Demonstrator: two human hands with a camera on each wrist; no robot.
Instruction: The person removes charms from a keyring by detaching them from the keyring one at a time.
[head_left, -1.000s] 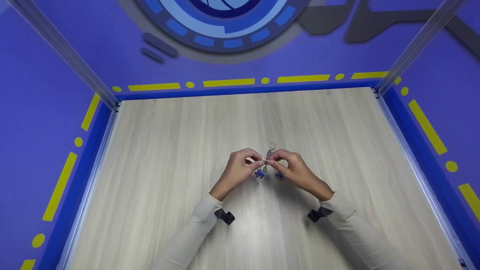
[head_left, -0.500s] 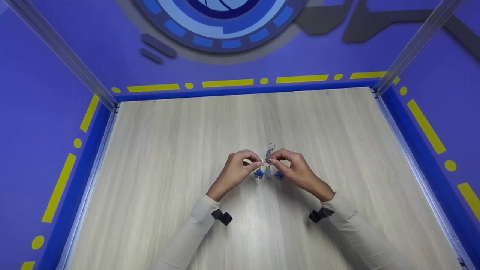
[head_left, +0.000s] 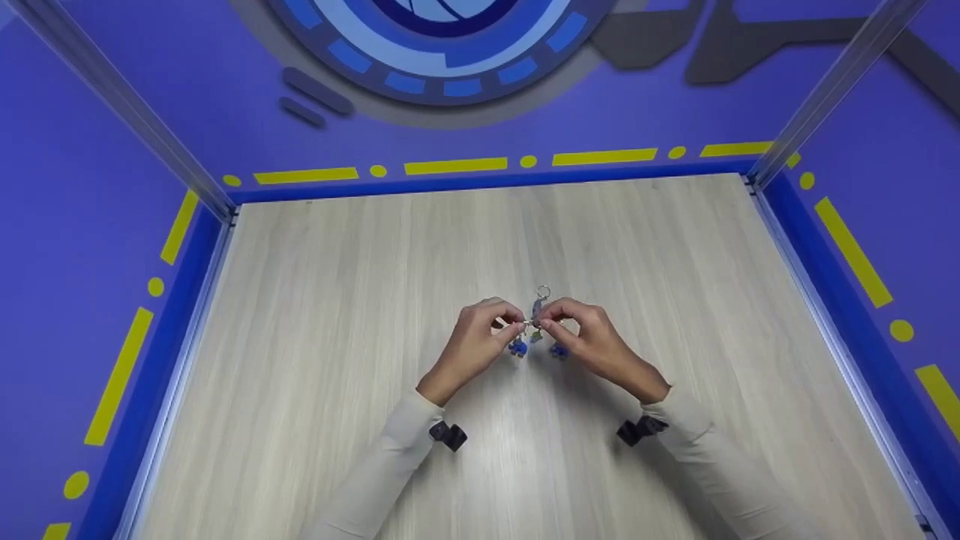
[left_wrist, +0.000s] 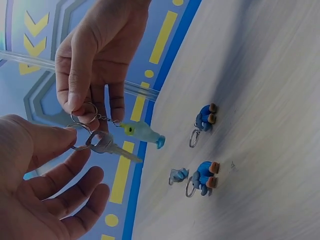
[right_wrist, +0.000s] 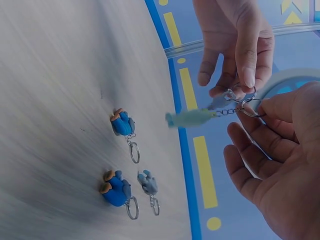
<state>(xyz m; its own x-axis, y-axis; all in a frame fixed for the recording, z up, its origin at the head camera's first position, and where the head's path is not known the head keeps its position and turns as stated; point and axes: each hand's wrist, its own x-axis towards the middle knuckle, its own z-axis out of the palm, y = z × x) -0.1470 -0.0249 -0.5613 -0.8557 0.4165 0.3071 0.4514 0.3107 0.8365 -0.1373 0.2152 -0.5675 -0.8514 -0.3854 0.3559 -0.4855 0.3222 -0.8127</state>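
My left hand (head_left: pixel 474 337) pinches a split key ring (left_wrist: pixel 80 142) between thumb and fingertip, and a silver key (left_wrist: pixel 111 146) hangs from that ring. My right hand (head_left: pixel 589 334) pinches the ring (right_wrist: pixel 252 111) of a keychain, whose short chain carries a pale teal figure (right_wrist: pixel 192 119) with a yellow-green end. The two rings meet and overlap between the fingertips; whether they are linked I cannot tell. Below the hands, on the table, lie two blue figure keychains (left_wrist: pixel 205 176) with brown feet and a smaller grey-blue keychain (right_wrist: pixel 148 183), each with its ring.
The wood-grain table (head_left: pixel 337 300) stretches around the hands on every side. Blue-purple panels (head_left: pixel 465 135) with yellow marks enclose its back and sides, with metal posts (head_left: pixel 142 112) at the corners. A black wrist camera (head_left: pixel 448 435) sits on the left sleeve.
The fingertips moved slightly apart, then the left hand came back a little to the right. The hanging teal figure has swung between the hands. The keychains on the table stay put.
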